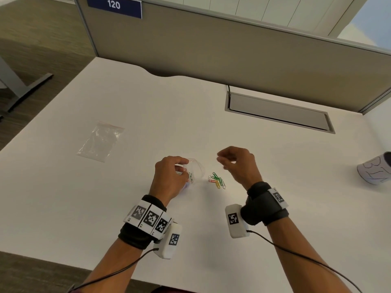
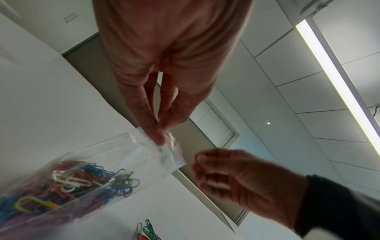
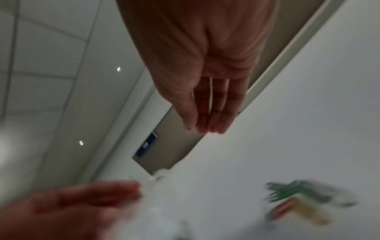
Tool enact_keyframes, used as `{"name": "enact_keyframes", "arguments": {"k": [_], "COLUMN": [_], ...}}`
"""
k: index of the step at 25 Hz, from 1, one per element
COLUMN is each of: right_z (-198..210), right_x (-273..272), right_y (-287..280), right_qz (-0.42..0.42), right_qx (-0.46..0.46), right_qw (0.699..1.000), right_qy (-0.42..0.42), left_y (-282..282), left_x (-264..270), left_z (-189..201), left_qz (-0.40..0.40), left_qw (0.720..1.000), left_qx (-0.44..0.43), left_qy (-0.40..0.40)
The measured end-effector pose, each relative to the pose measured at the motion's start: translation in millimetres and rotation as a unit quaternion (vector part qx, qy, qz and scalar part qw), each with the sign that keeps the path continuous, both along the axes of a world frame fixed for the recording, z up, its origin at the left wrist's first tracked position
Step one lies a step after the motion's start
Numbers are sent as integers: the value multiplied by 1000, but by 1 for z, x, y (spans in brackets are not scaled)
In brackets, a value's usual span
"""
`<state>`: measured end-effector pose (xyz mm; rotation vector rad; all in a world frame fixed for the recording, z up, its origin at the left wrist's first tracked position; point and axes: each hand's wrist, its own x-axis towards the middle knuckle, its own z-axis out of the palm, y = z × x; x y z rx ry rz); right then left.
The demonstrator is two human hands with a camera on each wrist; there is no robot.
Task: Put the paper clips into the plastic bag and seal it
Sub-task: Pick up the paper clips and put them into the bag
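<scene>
My left hand (image 1: 169, 176) pinches the rim of a small clear plastic bag (image 1: 196, 168) between thumb and finger (image 2: 158, 136), and the mouth stands open toward the right. Inside the bag (image 2: 127, 146) lies a heap of coloured paper clips (image 2: 72, 183). A small pile of loose paper clips (image 1: 218, 180), green, red and yellow, sits on the white table just right of the bag. Above and behind that pile hovers my right hand (image 1: 237, 163), its fingers (image 3: 213, 123) close together near the thumb with nothing visible between them.
A second clear bag (image 1: 101, 140) lies flat on the table to the far left. A grey cable tray (image 1: 279, 112) is set into the table at the back right, under a tan partition (image 1: 232, 49). A white cylinder with markings (image 1: 376, 170) stands at the right edge.
</scene>
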<state>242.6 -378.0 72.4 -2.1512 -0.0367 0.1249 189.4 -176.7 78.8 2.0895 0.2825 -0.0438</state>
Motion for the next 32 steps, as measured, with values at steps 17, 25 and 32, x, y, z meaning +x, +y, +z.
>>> {"name": "enact_keyframes", "arguments": {"k": [17,25,32], "right_z": [-78,-73,-61], "right_x": [-9,5,12], "right_y": [31,18,-2], "right_qz": [-31,27,-74], "right_qx": [-273,-293,-77], "right_qw": [959,952,982], "right_qy": [72,82,156], "left_y": [-3,-7,-6], "left_x": [-1,2,4], "left_z": [-4,-4,-4], "left_qz": [-11,-20,-20], "left_qw": [1000,1000,1000], "left_qx": [-8,-16,-14], "left_qy": [-11,-6,-1]}}
